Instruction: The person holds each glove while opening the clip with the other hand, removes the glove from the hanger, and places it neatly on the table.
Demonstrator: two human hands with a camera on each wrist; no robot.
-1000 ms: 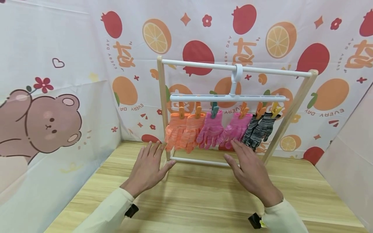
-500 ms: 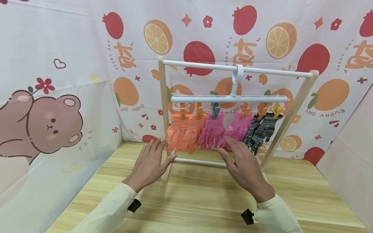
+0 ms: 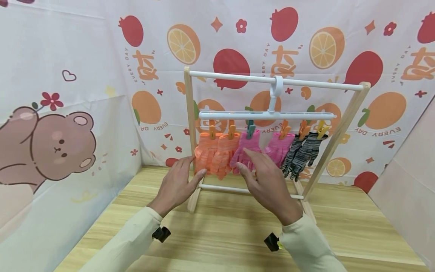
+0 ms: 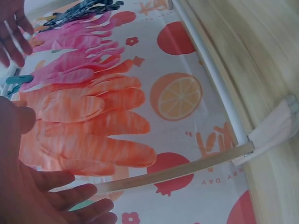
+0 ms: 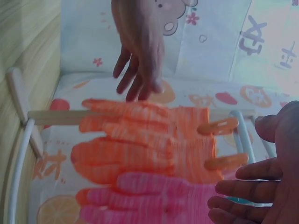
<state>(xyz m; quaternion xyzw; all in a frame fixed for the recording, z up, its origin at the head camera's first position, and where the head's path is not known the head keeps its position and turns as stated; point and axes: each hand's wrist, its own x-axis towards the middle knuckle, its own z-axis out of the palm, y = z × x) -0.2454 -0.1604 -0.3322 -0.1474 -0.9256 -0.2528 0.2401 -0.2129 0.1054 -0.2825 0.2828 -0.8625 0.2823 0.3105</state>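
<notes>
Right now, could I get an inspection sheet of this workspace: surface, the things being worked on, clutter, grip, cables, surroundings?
Surface: wood-grain tabletop bearing a wooden rack with white rods.
Job's things: two orange gloves, two pink gloves and two black-and-grey gloves, clipped by clothespins below a pale hanger on the rack's top rod.
Clutter: nothing seen.
Grip: left hand near the orange gloves, right hand by the pink ones; neither holds anything.
Cables: nothing seen.
Surroundings: fruit-print backdrop behind, bear-print sheet at picture left.
</notes>
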